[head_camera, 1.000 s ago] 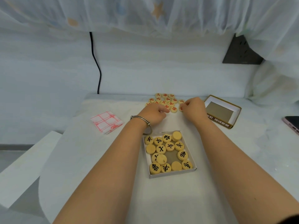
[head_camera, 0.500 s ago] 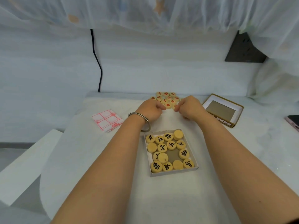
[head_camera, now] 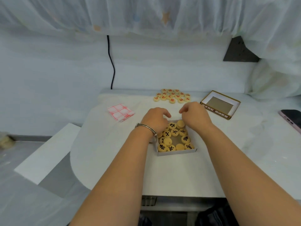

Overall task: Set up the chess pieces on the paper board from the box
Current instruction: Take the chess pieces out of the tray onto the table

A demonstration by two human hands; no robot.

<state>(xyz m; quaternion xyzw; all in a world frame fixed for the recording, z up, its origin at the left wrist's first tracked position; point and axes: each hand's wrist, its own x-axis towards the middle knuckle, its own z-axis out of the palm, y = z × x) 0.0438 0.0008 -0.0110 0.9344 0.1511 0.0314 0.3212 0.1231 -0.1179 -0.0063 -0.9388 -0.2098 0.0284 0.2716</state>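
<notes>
Presently left hand [head_camera: 156, 119], right hand [head_camera: 194, 116] over box [head_camera: 176, 153] far edge, grip curled, hold hidden

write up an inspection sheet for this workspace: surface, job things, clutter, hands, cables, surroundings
Surface: white table, rounded at its near left corner.
Job's things: open white box holds black-marked pieces, some blank side up; red-marked pieces cluster at the far edge; paper board lies folded to the left; box lid lies inside up to the right.
Clutter: phone at the right edge.
Hands: left hand and right hand over the box's far corners, fingers curled down; whether they hold anything cannot be told; bracelet on the left wrist.
Cables: black cable runs down the wall behind the table.
Surroundings: sheer curtain above; dark panel upper right.
</notes>
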